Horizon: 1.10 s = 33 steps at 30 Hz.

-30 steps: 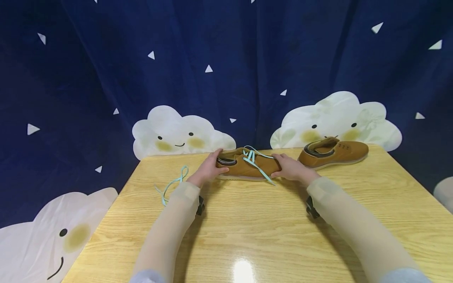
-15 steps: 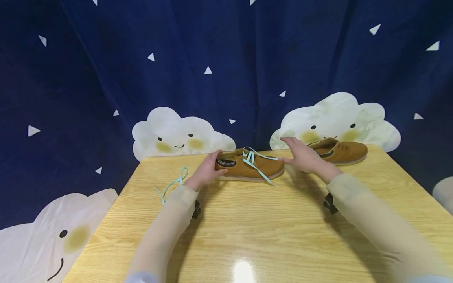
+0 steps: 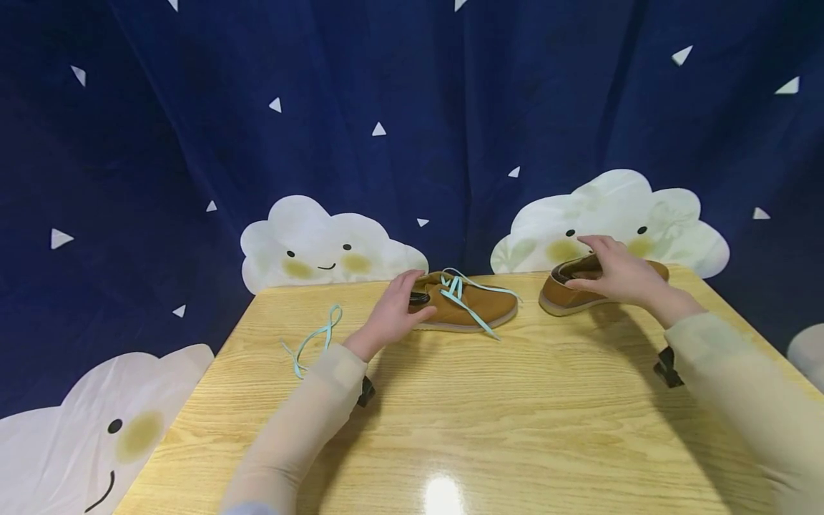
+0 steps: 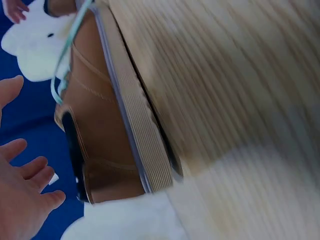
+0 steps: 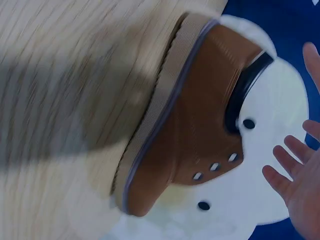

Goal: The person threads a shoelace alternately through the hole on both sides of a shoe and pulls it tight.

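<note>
A brown shoe (image 3: 491, 306) with light-blue laces threaded stands at the back middle of the table, toe to the right. My left hand (image 3: 390, 313) hovers at its heel end with fingers and thumb spread. In the left wrist view the hand (image 4: 22, 195) is apart from the shoe's heel (image 4: 112, 180). Farther right stands a second brown shoe (image 3: 561, 300), its eyelets bare in the right wrist view. My right hand (image 3: 621, 275) is over it, partly hiding it in the head view. In the right wrist view the fingers (image 5: 277, 181) are spread, with a gap to the shoe (image 5: 192, 115).
A loose light-blue shoelace (image 3: 317, 333) lies on the wooden table (image 3: 463, 408), left of the left hand. Close behind the table's far edge hangs a dark blue curtain (image 3: 412, 64) with white clouds.
My right hand has left the laced shoe's toe and moved right to the unlaced shoe. My left hand has let go of the heel and shifted slightly right.
</note>
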Tool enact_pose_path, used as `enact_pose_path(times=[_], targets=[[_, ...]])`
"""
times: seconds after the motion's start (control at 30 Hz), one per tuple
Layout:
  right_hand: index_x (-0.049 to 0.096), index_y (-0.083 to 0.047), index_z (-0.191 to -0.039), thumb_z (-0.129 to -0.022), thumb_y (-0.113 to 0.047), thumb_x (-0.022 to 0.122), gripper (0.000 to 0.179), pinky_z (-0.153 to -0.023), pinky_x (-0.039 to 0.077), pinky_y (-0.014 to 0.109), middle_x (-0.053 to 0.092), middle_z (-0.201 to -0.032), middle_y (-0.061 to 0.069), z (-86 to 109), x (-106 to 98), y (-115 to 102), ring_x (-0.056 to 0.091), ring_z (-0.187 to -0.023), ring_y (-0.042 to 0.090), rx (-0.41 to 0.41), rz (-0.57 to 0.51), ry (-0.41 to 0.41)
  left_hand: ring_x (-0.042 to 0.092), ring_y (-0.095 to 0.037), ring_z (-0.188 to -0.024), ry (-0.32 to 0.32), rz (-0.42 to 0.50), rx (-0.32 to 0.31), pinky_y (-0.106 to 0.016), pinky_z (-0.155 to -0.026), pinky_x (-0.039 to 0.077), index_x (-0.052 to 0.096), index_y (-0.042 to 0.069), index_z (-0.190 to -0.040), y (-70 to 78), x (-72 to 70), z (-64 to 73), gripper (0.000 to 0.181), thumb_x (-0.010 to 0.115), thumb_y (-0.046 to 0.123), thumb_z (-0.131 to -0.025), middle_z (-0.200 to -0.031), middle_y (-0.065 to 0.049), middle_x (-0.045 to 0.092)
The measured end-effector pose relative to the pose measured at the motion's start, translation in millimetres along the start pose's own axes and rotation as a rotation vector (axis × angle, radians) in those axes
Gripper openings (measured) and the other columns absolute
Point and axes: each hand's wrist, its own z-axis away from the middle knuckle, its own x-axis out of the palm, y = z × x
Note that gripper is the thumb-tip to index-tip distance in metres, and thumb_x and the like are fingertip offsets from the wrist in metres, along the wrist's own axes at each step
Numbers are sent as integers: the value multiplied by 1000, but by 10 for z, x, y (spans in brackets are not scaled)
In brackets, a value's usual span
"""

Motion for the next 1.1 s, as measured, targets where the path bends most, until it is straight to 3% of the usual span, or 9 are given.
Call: enact_pose_path(times=[0.3, 0.47, 0.6, 0.73, 1.1], targets=[[17, 11, -148, -67, -53, 85, 124, -97, 28, 68, 25, -142, 40, 22, 50, 415, 27, -127, 57, 28, -19, -30, 31, -28, -139, -26, 77, 9, -40, -111, 28, 33, 4, -147, 181, 111, 45, 71, 68, 34, -93, -149, -14, 35], [15, 18, -144, -63, -42, 90, 126, -99, 26, 68, 29, -136, 45, 6, 114, 589, 30, -122, 60, 29, -38, -46, 30, -25, -139, -47, 79, 31, -36, -111, 26, 34, 3, -146, 277, 212, 57, 71, 67, 35, -93, -149, -12, 36], [20, 15, -143, -62, -34, 93, 119, -96, 32, 66, 37, -131, 44, -7, 167, 688, 37, -117, 59, 27, -63, -58, 30, -25, -139, -48, 99, 56, -36, -111, 27, 34, 4, -146, 361, 290, 51, 69, 67, 34, -93, -149, -12, 35], [22, 16, -141, -62, -26, 93, 115, -95, 34, 66, 40, -126, 45, -3, 193, 736, 41, -113, 59, 27, -66, -82, 30, -24, -139, -44, 112, 75, -35, -112, 26, 35, 5, -145, 433, 358, 42, 69, 68, 35, -93, -149, -13, 35], [14, 16, -145, -65, -15, 89, 114, -99, 26, 68, 27, -137, 43, -35, 205, 680, 30, -120, 61, 117, -55, -148, 28, -24, -141, -78, 127, 69, -36, -111, 27, 34, 8, -147, 533, 441, 52, 68, 66, 35, -94, -151, -14, 34]])
